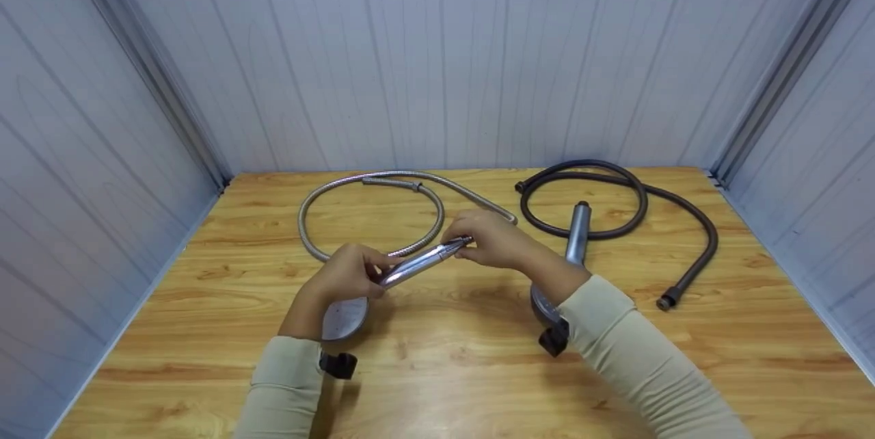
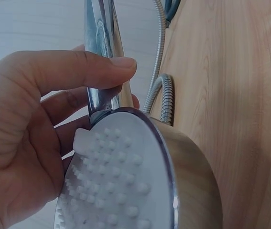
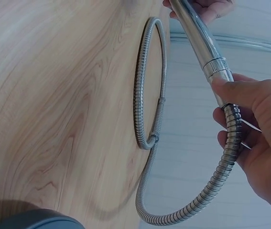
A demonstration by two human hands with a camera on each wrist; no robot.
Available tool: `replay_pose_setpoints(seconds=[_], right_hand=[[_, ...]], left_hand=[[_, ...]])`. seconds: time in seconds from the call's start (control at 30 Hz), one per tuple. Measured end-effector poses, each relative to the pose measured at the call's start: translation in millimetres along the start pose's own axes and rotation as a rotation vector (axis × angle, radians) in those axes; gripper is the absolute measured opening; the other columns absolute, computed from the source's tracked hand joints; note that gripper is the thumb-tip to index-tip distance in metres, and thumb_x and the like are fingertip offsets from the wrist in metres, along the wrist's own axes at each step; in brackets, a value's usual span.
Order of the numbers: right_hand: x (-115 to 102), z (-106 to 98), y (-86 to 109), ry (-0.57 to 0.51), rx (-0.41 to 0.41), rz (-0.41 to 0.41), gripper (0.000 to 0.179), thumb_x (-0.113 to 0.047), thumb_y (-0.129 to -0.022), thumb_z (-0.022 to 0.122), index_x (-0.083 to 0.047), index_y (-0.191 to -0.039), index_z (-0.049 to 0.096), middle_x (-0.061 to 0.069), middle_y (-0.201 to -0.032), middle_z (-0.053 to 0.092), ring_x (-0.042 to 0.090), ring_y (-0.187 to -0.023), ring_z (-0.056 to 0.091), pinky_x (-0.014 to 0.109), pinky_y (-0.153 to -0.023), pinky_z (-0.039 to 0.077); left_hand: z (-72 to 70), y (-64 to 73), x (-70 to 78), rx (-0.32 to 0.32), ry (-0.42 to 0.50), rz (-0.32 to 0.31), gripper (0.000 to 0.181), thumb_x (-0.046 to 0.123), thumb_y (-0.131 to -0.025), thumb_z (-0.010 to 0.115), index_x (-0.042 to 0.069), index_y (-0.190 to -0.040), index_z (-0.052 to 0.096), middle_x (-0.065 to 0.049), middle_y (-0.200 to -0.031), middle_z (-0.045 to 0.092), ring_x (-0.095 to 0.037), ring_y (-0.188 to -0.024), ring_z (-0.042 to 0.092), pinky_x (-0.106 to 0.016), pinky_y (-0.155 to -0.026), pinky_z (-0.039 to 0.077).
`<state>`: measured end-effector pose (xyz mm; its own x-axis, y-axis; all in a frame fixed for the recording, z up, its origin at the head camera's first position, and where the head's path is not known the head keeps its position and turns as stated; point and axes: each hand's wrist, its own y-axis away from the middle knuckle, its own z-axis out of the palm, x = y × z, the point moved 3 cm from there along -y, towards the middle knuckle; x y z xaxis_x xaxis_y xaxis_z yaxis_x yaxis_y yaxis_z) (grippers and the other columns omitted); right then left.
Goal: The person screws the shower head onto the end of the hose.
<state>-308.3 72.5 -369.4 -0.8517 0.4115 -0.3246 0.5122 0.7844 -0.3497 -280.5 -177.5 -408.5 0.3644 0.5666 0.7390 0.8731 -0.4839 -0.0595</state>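
A chrome shower head (image 2: 125,171) with a pale nozzled face hangs tilted above the table. My left hand (image 1: 348,273) grips its handle just by the head, thumb on one side and fingers on the other. At the handle's far end, my right hand (image 1: 489,237) pinches the metal connector (image 3: 222,80) of a silver shower hose (image 3: 188,210). In the right wrist view the connector sits against the handle's end; whether the threads are engaged cannot be seen. The hose bends down from the right hand and loops on the table behind both hands.
A second, grey shower head (image 1: 577,234) lies on the wooden table (image 1: 444,370) at the right, partly hidden by my right forearm. A dark hose (image 1: 711,234) is coiled behind and beside it. Ribbed white panels (image 1: 437,63) enclose the back and sides.
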Motion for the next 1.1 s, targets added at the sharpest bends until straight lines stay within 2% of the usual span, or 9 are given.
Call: replay_pose_setpoints(seconds=[0.47, 0.77, 1.1], right_hand=[[1.0, -0.1, -0.2, -0.002, -0.031, 0.005, 0.02, -0.003, -0.083, 0.075, -0.004, -0.103, 0.074, 0.008, -0.095, 0.069, 0.023, -0.087, 0.063, 0.039, -0.078, 0.05], [-0.9, -0.1, -0.5, -0.008, -0.041, 0.0, 0.018, -0.005, -0.086, 0.072, -0.003, -0.104, 0.073, 0.008, -0.098, 0.071, 0.024, -0.091, 0.064, 0.041, -0.083, 0.049], [-1.9, 2.2, -0.1, 0.011, -0.059, -0.002, 0.018, -0.005, -0.087, 0.071, -0.002, -0.105, 0.073, 0.009, -0.097, 0.071, 0.023, -0.089, 0.065, 0.039, -0.081, 0.051]], left_hand=[[0.8, -0.7, 0.4, -0.002, -0.01, 0.01, 0.053, -0.011, -0.068, 0.08, 0.012, -0.115, 0.073, -0.003, -0.086, 0.071, -0.018, -0.076, 0.065, -0.033, -0.067, 0.055], [1.2, -0.4, 0.1, 0.0, -0.017, -0.003, 0.053, -0.01, -0.068, 0.078, 0.012, -0.116, 0.072, -0.002, -0.085, 0.071, -0.017, -0.076, 0.065, -0.031, -0.066, 0.054], [2.1, 0.6, -1.2, -0.003, -0.017, -0.001, 0.052, -0.011, -0.068, 0.078, 0.012, -0.115, 0.073, -0.003, -0.085, 0.071, -0.018, -0.075, 0.064, -0.032, -0.065, 0.054]])
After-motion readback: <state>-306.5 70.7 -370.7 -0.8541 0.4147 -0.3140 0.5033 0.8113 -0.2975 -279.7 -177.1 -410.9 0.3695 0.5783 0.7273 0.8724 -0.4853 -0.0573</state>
